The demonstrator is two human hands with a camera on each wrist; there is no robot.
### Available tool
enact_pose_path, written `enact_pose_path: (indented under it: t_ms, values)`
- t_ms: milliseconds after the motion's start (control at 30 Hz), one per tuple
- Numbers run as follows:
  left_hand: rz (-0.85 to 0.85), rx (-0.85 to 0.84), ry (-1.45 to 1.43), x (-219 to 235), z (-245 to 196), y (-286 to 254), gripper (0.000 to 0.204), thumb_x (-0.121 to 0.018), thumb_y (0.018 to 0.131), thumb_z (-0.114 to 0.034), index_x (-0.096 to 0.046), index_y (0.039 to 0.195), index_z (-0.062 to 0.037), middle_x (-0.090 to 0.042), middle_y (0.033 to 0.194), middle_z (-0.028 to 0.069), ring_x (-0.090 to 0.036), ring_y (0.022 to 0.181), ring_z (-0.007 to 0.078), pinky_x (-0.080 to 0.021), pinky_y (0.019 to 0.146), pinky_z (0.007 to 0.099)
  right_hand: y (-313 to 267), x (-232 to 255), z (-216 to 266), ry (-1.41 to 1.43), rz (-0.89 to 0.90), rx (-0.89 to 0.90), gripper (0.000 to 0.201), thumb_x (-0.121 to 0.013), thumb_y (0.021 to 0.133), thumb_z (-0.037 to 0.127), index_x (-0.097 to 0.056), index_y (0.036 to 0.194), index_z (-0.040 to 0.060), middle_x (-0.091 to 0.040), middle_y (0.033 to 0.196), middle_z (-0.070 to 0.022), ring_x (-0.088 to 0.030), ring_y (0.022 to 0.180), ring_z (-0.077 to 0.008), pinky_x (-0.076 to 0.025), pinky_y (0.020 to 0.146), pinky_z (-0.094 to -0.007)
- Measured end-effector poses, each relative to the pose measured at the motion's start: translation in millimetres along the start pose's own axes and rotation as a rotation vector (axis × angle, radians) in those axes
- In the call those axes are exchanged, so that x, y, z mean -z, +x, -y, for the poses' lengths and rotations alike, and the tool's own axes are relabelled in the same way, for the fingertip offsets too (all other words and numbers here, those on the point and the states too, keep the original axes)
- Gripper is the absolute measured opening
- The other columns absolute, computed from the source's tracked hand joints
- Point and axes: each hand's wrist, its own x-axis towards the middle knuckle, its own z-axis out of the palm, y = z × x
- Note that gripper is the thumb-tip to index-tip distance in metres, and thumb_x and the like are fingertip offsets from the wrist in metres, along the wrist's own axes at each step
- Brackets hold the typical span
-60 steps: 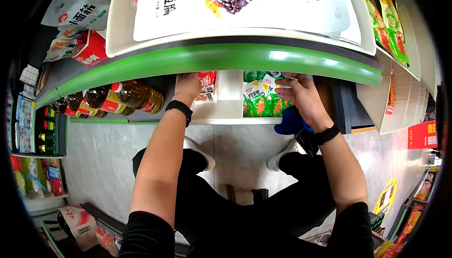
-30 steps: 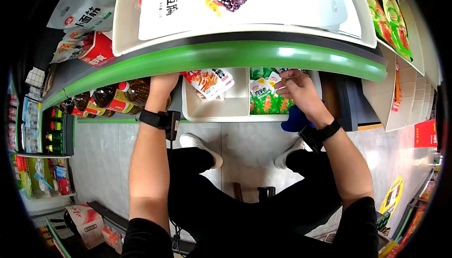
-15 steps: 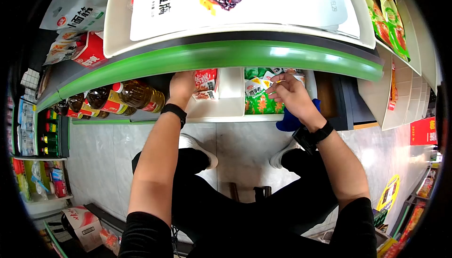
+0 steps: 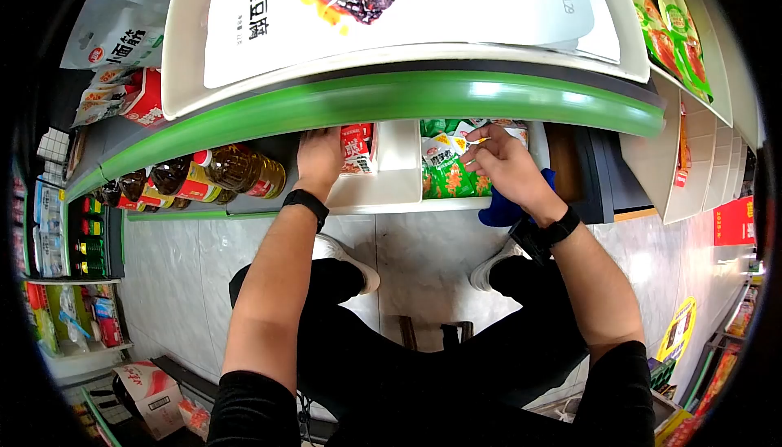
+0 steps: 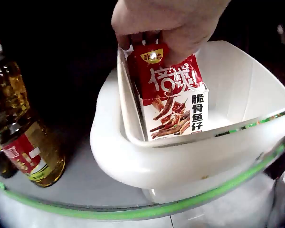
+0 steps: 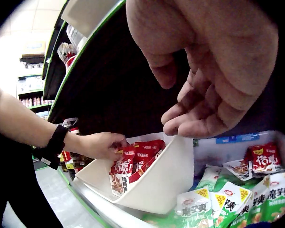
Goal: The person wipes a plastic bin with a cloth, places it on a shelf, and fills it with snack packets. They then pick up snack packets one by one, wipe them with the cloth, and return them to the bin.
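Observation:
My left hand (image 4: 322, 158) reaches into the left side of a white bin (image 4: 399, 162) under the green-edged shelf. In the left wrist view its fingers pinch the top of a red and white snack packet (image 5: 175, 107), which stands upright against the bin's wall. More red packets (image 6: 145, 156) are beside it in the right wrist view. My right hand (image 4: 509, 170) hovers over green and white snack packets (image 4: 452, 170) to the right of the bin. Its fingers (image 6: 199, 121) are loosely bent, with nothing between them and the thumb.
Oil bottles (image 4: 236, 171) stand left of the bin. The green shelf edge (image 4: 391, 101) overhangs both hands, with a tray of large white pouches (image 4: 407, 23) above. A blue cloth-like item (image 4: 501, 206) is below my right wrist. Empty-looking divided bins (image 4: 721, 154) hang at right.
A second ago my left hand was farther left, beside the oil bottles, and a packet leaned in the bin. It has moved right into the bin; the packets stand straighter. My right hand stays nearly in place.

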Motion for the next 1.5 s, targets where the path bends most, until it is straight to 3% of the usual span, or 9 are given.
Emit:
enact_pose_path:
  t_ms: [267,567,767,867,1000,1100,1233,1300,1500]
  values:
    - [0.138,0.007,0.022,20,-13,0,0.052,-0.060,0.078,-0.018,-0.051,0.128,-0.0076,-0.066,0.095,0.0229,-0.065,0.083,0.0367,-0.050,0.084,0.0462,1,-2,-3,-0.040,0.007,0.002,0.027,-0.053,0.087,0.009,-0.051,0.109,-0.0052,-0.066,0.087,-0.0142,-0.064,0.078,-0.0169,-0.050,0.070,-0.0281]
    - [0.132,-0.103,-0.112,21,-6,4,0.054,-0.060,0.077,-0.011,-0.050,0.129,-0.0051,-0.055,0.125,0.0220,-0.051,0.117,0.0364,-0.039,0.102,0.0435,4,-1,-15,-0.150,-0.002,0.040,0.027,-0.057,0.086,0.015,-0.057,0.105,-0.0026,-0.066,0.078,-0.0145,-0.063,0.072,-0.0182,-0.048,0.066,-0.0307]
    - [0.138,-0.118,-0.099,25,-8,4,0.049,-0.060,0.078,-0.011,-0.052,0.127,-0.0053,-0.054,0.126,0.0199,-0.049,0.119,0.0372,-0.039,0.102,0.0434,1,-1,-13,-0.179,0.003,0.072,0.027,-0.056,0.085,0.015,-0.057,0.105,-0.0033,-0.066,0.077,-0.0157,-0.064,0.070,-0.0209,-0.049,0.065,-0.0329]
    - [0.308,-0.076,-0.126,24,-3,9,0.043,-0.058,0.081,-0.011,-0.055,0.123,-0.0062,-0.056,0.122,0.0212,-0.051,0.114,0.0391,-0.044,0.096,0.0448,1,1,-11,-0.225,0.036,0.048,0.025,-0.052,0.087,0.012,-0.054,0.107,-0.0030,-0.065,0.082,-0.0138,-0.063,0.074,-0.0185,-0.049,0.065,-0.0304]
    - [0.094,-0.010,-0.134,55,1,25,0.020,-0.053,0.086,-0.010,-0.064,0.100,-0.0018,-0.065,0.095,0.0215,-0.063,0.083,0.0384,-0.051,0.075,0.0453,2,6,-3,-0.255,0.106,-0.011,0.023,-0.045,0.090,0.005,-0.049,0.112,-0.0016,-0.062,0.094,-0.0096,-0.061,0.083,-0.0130,-0.049,0.067,-0.0254]
    - [-0.018,-0.185,-0.198,80,24,37,0.018,-0.054,0.086,-0.012,-0.065,0.097,-0.0009,-0.064,0.094,0.0218,-0.062,0.079,0.0375,-0.051,0.073,0.0417,6,3,-14,-0.127,0.038,0.104,0.025,-0.053,0.089,0.015,-0.056,0.106,-0.0031,-0.065,0.089,-0.0124,-0.062,0.082,-0.0166,-0.049,0.071,-0.0298]
    - [0.225,0.356,-1.298,135,-5,23,0.019,-0.062,0.086,-0.003,-0.062,0.104,0.0019,-0.065,0.101,0.0121,-0.062,0.088,0.0205,-0.051,0.080,0.0318,-2,-9,15,-0.025,-0.008,0.188,0.038,-0.060,0.091,0.030,-0.059,0.106,-0.0046,-0.065,0.100,-0.0133,-0.061,0.092,-0.0176,-0.048,0.081,-0.0296]
    - [0.415,0.341,-1.366,156,-29,20,0.030,-0.065,0.086,-0.002,-0.057,0.115,0.0028,-0.061,0.111,0.0092,-0.058,0.098,0.0158,-0.050,0.086,0.0298,-12,-20,34,0.134,0.131,0.137,0.055,-0.061,0.091,0.038,-0.050,0.123,-0.0050,-0.060,0.113,-0.0168,-0.058,0.103,-0.0204,-0.047,0.087,-0.0308]
    - [0.550,0.250,-1.778,139,-65,14,0.039,-0.063,0.087,-0.004,-0.051,0.124,0.0015,-0.061,0.115,0.0110,-0.060,0.099,0.0170,-0.050,0.087,0.0312,-37,-47,46,0.231,0.236,-0.067,0.027,-0.059,0.092,0.016,-0.052,0.111,-0.0024,-0.065,0.090,-0.0097,-0.065,0.070,-0.0126,-0.056,0.052,-0.0257]
